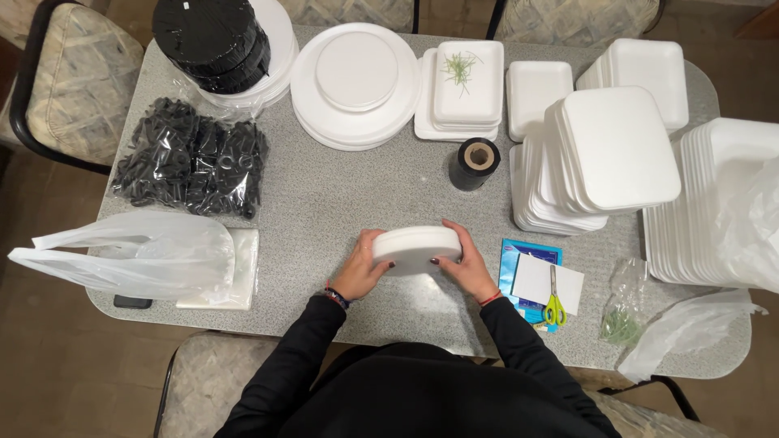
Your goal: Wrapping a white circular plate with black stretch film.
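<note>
- Both hands clasp a round white foam container [416,249] from opposite sides: the left hand [361,270] curls round its left rim, the right hand [462,266] round its right rim, fingers narrow and pressed to the wall.
- That container sits just above the tabletop [341,195], near the middle of the front edge, close to the person's body.
- Foam of this kind looks light and soft; squeezing too hard could dent the rim, and if it is a lid on a base, an uneven pull could let the two halves slip apart.
- Scissors [553,305] lie on a sheet of paper [535,281] just right of the right wrist; a sideways sweep might knock them toward the front edge.
- A leaning stack of rectangular foam trays [600,158] stands near the right side and looks ready to slide if bumped.
- Open room lies in the tabletop's centre, between the hands, the black tape roll [475,162] and the bag of black pieces [195,158].
- A white plastic bag [138,255] overhangs the front-left corner.
</note>
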